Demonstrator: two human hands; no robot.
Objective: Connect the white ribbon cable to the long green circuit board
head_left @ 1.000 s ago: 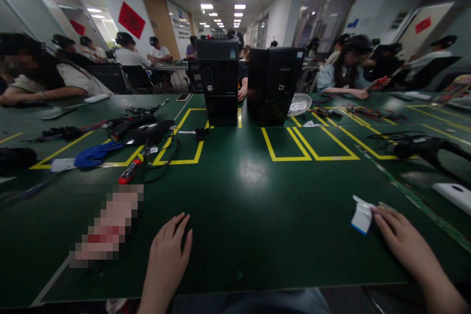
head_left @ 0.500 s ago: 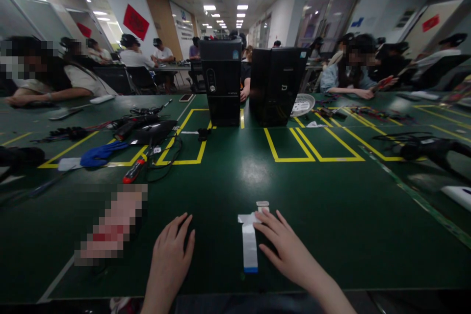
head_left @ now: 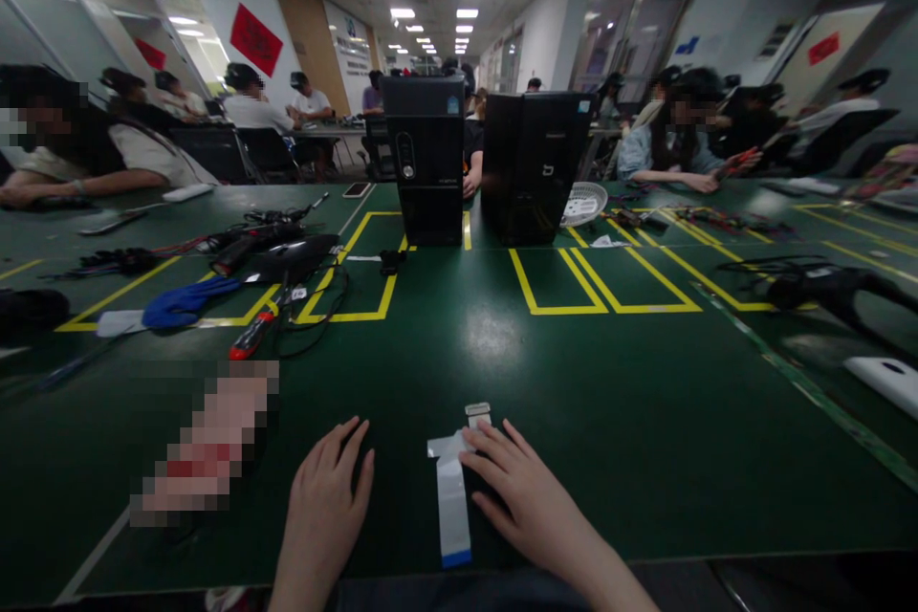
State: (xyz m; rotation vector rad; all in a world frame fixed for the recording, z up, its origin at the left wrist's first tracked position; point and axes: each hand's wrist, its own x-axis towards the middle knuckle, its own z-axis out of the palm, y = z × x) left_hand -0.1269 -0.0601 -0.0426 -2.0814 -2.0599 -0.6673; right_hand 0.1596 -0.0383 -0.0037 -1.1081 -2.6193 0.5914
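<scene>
In the head view, a white flat ribbon cable (head_left: 452, 502) is lying on the dark green tabletop (head_left: 645, 440) between the two hands, nearer the right hand (head_left: 527, 492) and just to the left of its fingers. The cable's longer strip is running roughly fore and aft, its blue end (head_left: 456, 557) pointing toward the person, while a short tab is sticking out to the left at the fold and a connector (head_left: 478, 410) is sitting just beyond the right fingertips. The right fingers are spreading loosely over the cable's folded part, touching it, with the thumb standing apart beside the strip; given the dim view, they seem to be resting on it rather than pinching it. The left hand (head_left: 330, 488) is lying palm down, holding nothing visible, its fingers slightly apart and clear of the cable. Farther off, a screwdriver (head_left: 251, 337) is lying to the left, and two computer towers (head_left: 431, 163) are standing upright beyond both hands.
</scene>
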